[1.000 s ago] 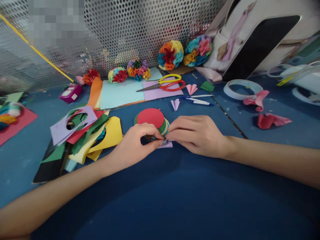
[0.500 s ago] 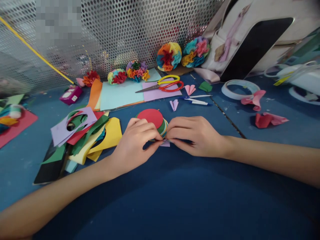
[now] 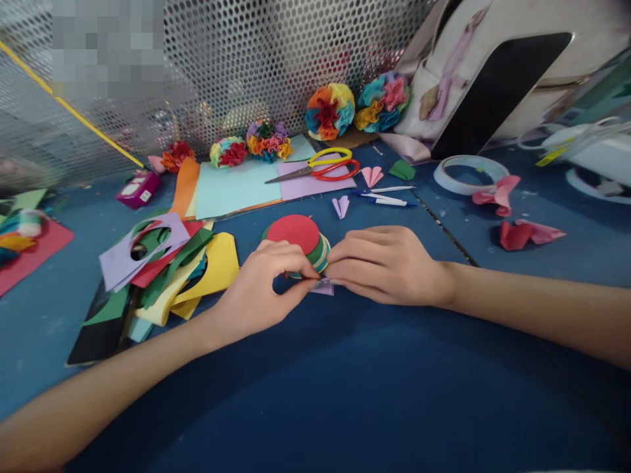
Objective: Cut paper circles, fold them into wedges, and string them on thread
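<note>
My left hand and my right hand meet fingertip to fingertip low in front of me. Between their pinched thumbs and fingers is a small folded piece of lilac paper, mostly hidden by the fingertips. Just behind it lies a stack of paper circles, red on top with green, yellow and blue edges below. My left fingers partly cover that stack. Beyond the hands rest a small lilac folded paper shape, a pink one and white-and-blue pens.
Scissors lie across light-blue paper sheets. Cut-out paper scraps are heaped at left. Ruffled paper balls line the perforated metal screen. A tape roll, phone and backpack stand right.
Both hands keep pinching the lilac paper, their fingertips shifting slightly so that a bit more of it shows. The whole view has moved a little.
</note>
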Demonstrator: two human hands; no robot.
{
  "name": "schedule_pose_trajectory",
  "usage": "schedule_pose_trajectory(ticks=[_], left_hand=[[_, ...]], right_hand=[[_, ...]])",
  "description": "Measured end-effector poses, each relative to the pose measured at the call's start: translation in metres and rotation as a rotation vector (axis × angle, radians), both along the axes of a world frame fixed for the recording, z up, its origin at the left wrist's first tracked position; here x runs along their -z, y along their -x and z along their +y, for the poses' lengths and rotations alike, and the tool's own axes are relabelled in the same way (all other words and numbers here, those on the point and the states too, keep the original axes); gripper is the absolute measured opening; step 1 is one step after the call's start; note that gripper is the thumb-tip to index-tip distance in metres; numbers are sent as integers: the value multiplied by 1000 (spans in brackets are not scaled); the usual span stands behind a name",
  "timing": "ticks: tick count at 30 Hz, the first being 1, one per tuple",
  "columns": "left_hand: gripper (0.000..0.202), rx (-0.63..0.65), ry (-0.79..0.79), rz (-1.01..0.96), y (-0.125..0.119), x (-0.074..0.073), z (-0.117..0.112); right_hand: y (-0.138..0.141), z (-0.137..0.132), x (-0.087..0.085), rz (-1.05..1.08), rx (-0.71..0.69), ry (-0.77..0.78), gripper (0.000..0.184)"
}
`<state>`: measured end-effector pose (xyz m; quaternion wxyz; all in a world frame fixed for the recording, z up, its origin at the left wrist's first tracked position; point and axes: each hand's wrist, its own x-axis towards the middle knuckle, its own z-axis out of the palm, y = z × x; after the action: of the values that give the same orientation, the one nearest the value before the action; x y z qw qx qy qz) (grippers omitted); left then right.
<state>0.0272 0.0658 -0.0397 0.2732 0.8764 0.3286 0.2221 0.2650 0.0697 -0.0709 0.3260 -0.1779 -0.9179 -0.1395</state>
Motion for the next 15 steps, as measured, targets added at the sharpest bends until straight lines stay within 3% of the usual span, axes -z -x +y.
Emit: schedule_pose_trajectory(ticks=[4, 8, 12, 15], left_hand=[[16, 26, -288, 72, 1, 1, -3], [19, 26, -403, 115, 0, 4, -5], [16, 6, -311, 112, 0, 7, -3], [13, 2, -123, 87, 0, 7, 0]], right_hand=[[2, 1, 2, 17, -28, 85, 23], [3, -1, 4, 35, -28, 171, 25], [4, -1, 6, 28, -10, 188, 23], [3, -1, 4, -21, 1, 63, 27]])
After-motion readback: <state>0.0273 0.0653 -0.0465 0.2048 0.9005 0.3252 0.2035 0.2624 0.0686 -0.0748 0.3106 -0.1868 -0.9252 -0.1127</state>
